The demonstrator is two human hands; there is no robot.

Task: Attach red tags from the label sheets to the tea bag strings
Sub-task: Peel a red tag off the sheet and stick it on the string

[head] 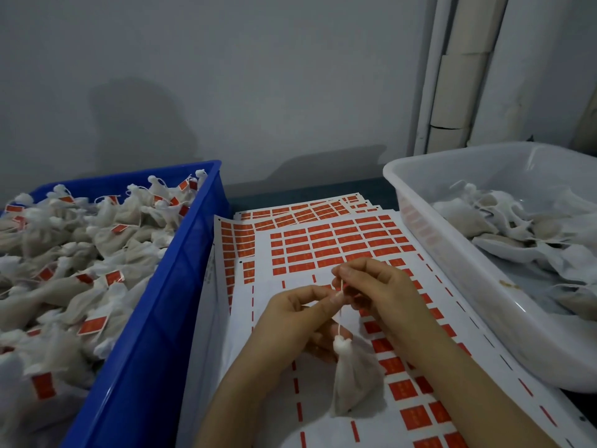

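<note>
Tea bag (353,379) is hung by its string (340,315) below both hands, over the label sheets (323,244), bottom resting on or just above the top sheet; which one cannot be told. String is pinched near its upper end by left hand (290,315), thumb and forefinger curled on it. Right hand (371,286) is held just above and touching, fingertips (339,273) closed on the string's top end. A bit of red is seen between the fingers; too small to confirm as a tag. Sheets are fanned out in the middle, red tags in rows, the near part of the top sheet partly stripped. Blue crate (155,318) at left is filled with tagged bags (97,240). White tub (452,253) at right is part filled with untagged bags (517,221). Grey wall (258,92) behind.
</note>
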